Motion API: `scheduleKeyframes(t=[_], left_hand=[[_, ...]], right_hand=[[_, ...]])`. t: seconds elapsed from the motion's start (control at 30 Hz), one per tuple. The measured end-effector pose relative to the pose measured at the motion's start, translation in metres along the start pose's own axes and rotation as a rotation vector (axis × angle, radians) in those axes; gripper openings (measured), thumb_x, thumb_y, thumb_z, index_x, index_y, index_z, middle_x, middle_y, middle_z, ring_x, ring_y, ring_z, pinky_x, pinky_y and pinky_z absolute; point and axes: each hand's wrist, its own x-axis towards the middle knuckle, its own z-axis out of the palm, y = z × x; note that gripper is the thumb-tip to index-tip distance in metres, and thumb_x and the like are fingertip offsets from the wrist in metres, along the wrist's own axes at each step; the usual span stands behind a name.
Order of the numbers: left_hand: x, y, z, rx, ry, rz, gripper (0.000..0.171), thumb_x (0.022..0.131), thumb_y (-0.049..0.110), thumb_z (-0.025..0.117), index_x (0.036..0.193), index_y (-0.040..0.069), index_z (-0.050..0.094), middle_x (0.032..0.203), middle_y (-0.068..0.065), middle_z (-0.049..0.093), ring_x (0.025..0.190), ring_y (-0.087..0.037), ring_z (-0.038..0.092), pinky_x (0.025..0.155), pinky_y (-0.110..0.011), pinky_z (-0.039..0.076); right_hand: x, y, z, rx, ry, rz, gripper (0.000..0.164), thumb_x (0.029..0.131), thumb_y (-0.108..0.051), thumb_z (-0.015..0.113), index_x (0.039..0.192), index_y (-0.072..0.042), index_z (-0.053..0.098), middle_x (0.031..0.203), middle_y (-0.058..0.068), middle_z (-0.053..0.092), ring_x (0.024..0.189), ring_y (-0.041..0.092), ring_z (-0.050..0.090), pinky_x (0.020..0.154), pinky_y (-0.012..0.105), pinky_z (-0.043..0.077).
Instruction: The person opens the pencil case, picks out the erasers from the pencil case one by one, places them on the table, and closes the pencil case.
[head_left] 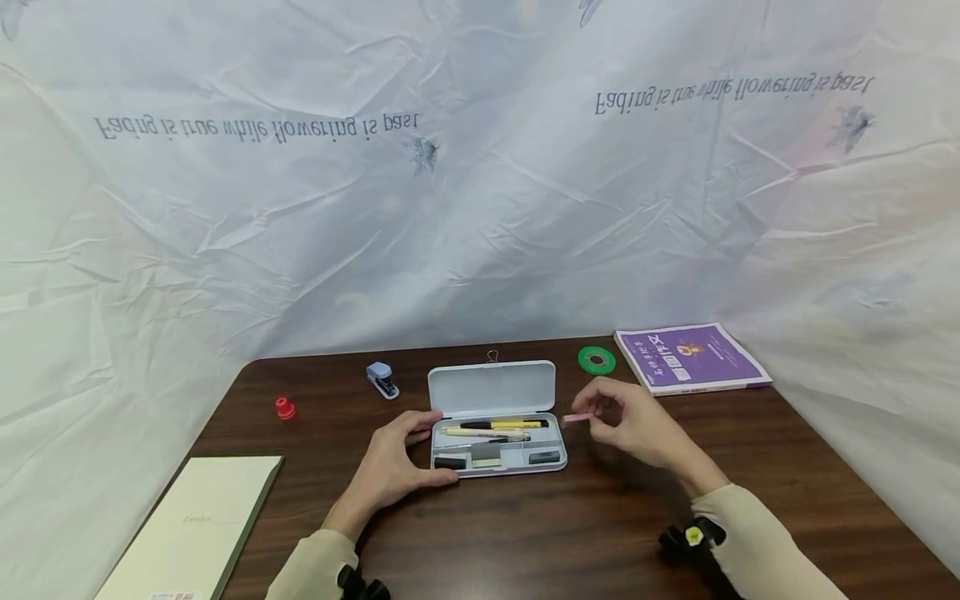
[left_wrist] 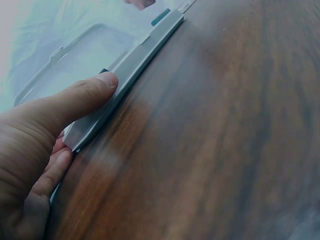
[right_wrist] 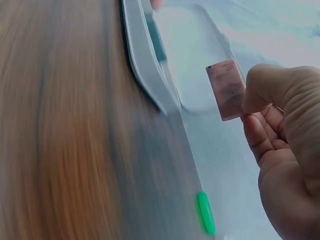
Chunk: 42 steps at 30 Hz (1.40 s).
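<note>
An opened white pencil case lies on the table with its lid tipped back. In it are a yellow-and-black pen, other pens, and small dark and pale pieces in the front compartments. My left hand grips the case's left end, its thumb on the front edge in the left wrist view. Just right of the case and apart from it, my right hand pinches a pink eraser between thumb and fingers. The eraser has faint dark marks on its face.
Behind the case are a green disc and a purple book at the right. A small blue stapler and a red cap-like piece stand to the left. A cream notebook lies at the table's left edge.
</note>
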Motion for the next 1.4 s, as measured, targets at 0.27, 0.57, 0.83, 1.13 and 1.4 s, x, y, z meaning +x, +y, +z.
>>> scheduleKeyframes(t=[0.27, 0.57, 0.83, 1.13, 1.4], left_hand=[[-0.001, -0.002, -0.001, 0.01, 0.003, -0.005, 0.094, 0.069, 0.041, 0.11, 0.15, 0.015, 0.069, 0.147, 0.0, 0.07, 0.133, -0.026, 0.072, 0.114, -0.041, 0.061], [-0.001, -0.003, -0.001, 0.01, -0.004, -0.007, 0.094, 0.07, 0.041, 0.109, 0.151, 0.016, 0.069, 0.148, 0.001, 0.069, 0.133, -0.025, 0.071, 0.114, -0.04, 0.061], [0.0, -0.002, 0.0, 0.001, -0.003, 0.002, 0.094, 0.07, 0.041, 0.11, 0.15, 0.017, 0.069, 0.148, 0.0, 0.069, 0.134, -0.026, 0.071, 0.114, -0.041, 0.06], [0.001, -0.001, 0.0, 0.006, -0.004, 0.015, 0.094, 0.07, 0.041, 0.109, 0.15, 0.016, 0.068, 0.148, 0.0, 0.069, 0.134, -0.025, 0.071, 0.114, -0.04, 0.06], [0.0, -0.002, 0.0, 0.005, -0.007, 0.017, 0.094, 0.07, 0.043, 0.109, 0.151, 0.017, 0.068, 0.148, 0.0, 0.069, 0.134, -0.025, 0.071, 0.114, -0.04, 0.06]], right_hand=[[-0.03, 0.03, -0.046, -0.103, 0.118, 0.054, 0.037, 0.087, 0.013, 0.078, 0.113, -0.013, 0.077, 0.1, 0.002, 0.074, 0.089, 0.011, 0.067, 0.074, 0.019, 0.058], [-0.061, 0.067, -0.07, -0.282, 0.172, 0.133, 0.034, 0.087, 0.01, 0.08, 0.108, -0.017, 0.079, 0.097, -0.004, 0.073, 0.086, 0.004, 0.06, 0.071, 0.016, 0.047], [-0.066, 0.076, -0.073, -0.359, 0.156, 0.13, 0.038, 0.088, 0.008, 0.08, 0.104, -0.026, 0.082, 0.101, -0.01, 0.075, 0.089, 0.013, 0.065, 0.076, 0.015, 0.042], [-0.071, 0.073, -0.071, -0.263, 0.072, 0.12, 0.036, 0.092, 0.012, 0.078, 0.101, -0.024, 0.077, 0.103, -0.01, 0.076, 0.093, 0.001, 0.071, 0.076, 0.016, 0.054], [-0.072, 0.071, -0.072, -0.269, 0.075, 0.139, 0.032, 0.096, 0.007, 0.077, 0.1, -0.024, 0.078, 0.102, -0.01, 0.075, 0.094, 0.001, 0.071, 0.076, 0.017, 0.052]])
